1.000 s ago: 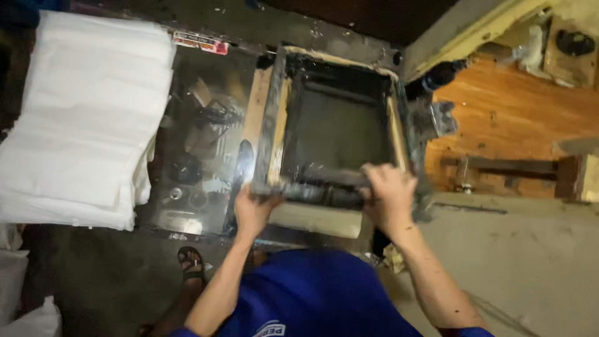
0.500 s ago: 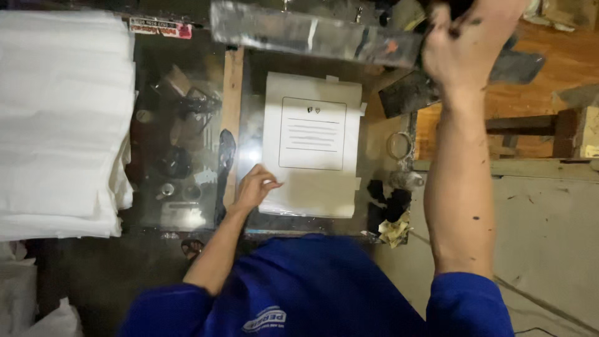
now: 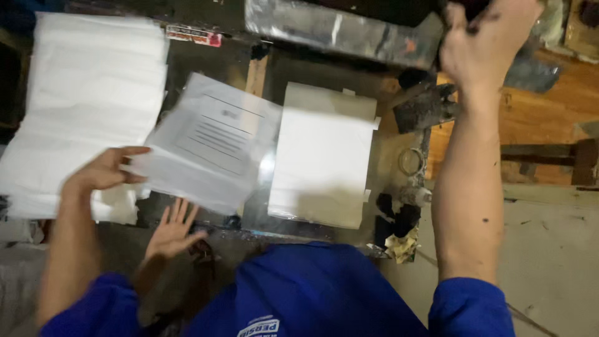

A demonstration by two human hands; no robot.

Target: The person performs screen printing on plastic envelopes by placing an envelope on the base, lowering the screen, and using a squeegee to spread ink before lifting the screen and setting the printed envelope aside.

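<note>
White printed sheet (image 3: pixel 209 140), blurred, tilted.

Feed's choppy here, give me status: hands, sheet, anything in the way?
Left hand holds printed sheet, lifted beside white stack. Right hand holds screen frame raised. Another hand open below the sheet.

A tall stack of white sheets (image 3: pixel 93 106) was piled at the left of the bench (image 3: pixel 206 62). A crumpled yellowish rag (image 3: pixel 401 244) and dark ink-stained lumps (image 3: pixel 399 215) were seen beside a metal ring (image 3: pixel 410 161). An orange wooden surface (image 3: pixel 549 118) lay at the right.
</note>
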